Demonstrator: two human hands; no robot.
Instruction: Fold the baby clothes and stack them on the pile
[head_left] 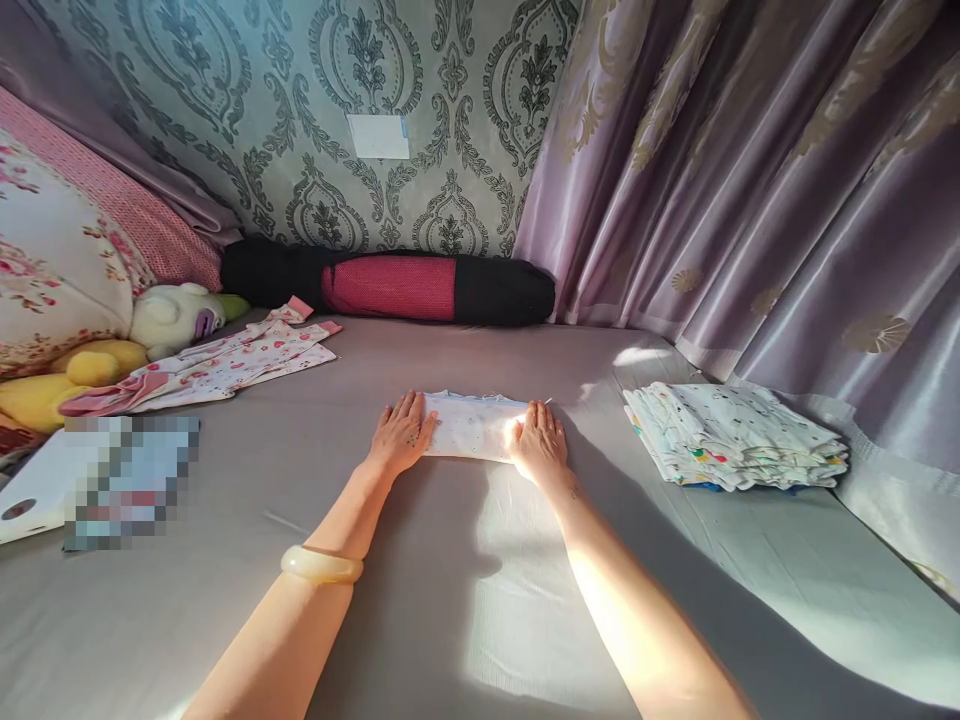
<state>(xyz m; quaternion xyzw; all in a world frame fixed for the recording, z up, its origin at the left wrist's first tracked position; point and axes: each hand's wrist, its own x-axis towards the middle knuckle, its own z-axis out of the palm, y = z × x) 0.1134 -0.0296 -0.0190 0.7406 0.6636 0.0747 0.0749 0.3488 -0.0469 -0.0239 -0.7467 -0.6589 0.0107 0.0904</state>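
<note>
A white cloth [474, 428] with faint small marks lies folded into a flat, narrow rectangle on the grey bed sheet [420, 610]. On its left end my left hand [401, 432] rests flat, fingers stretched out and pointing away from me. My right hand [541, 440] lies flat over the right end, partly in bright sunlight, fingers also extended. Neither hand grips the cloth. A pale bangle [322, 565] circles my left forearm. To the right sits a stack of folded printed cloths [739, 437], white with coloured patches.
Along the back wall lies a black and red bolster bag [390, 288]. A pink-patterned garment [247, 362] is spread at the left, near plush toys [169, 318] and a floral pillow [56, 250]. A white device [52, 490] lies in front of them. Purple curtains [712, 180] hang at the right.
</note>
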